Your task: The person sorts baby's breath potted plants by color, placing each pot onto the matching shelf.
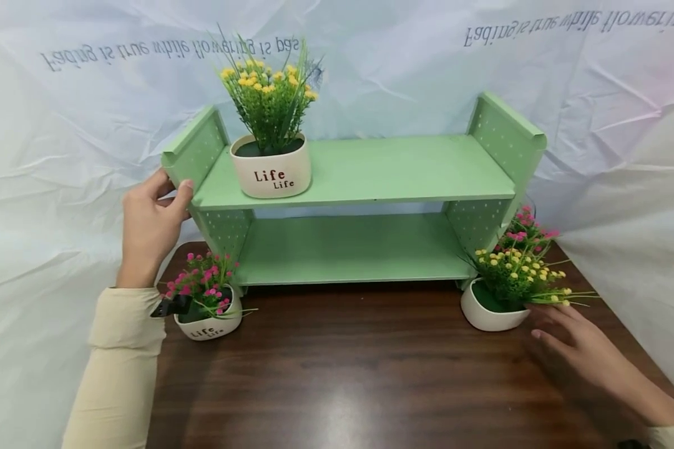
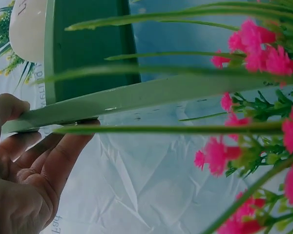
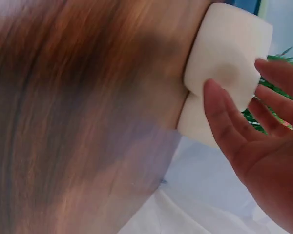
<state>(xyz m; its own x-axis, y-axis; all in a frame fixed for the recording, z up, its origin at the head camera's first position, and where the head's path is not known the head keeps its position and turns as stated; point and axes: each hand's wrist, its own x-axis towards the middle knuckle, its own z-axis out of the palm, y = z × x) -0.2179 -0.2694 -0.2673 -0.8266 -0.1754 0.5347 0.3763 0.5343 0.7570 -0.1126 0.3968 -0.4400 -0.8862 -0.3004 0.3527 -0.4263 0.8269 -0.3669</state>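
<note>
A green two-tier shelf (image 1: 365,171) stands at the back of a dark wooden table (image 1: 342,368). My left hand (image 1: 148,224) grips the shelf's left side panel (image 2: 136,100), thumb in front and fingers behind. On the top tier stands a white "Life" pot with yellow flowers (image 1: 271,165). A white pot with pink flowers (image 1: 208,305) sits on the table below my left wrist. My right hand (image 1: 567,337) is open, fingers spread, just beside a white pot with yellow flowers (image 1: 497,305) at the shelf's right foot; in the right wrist view the fingertips (image 3: 219,92) are close to the pot (image 3: 224,58).
Another pink-flowered plant (image 1: 525,231) stands behind the right pot against the shelf's side. A wrinkled white backdrop (image 1: 62,156) with printed text surrounds the table on the back and sides. The lower tier (image 1: 348,249) carries nothing.
</note>
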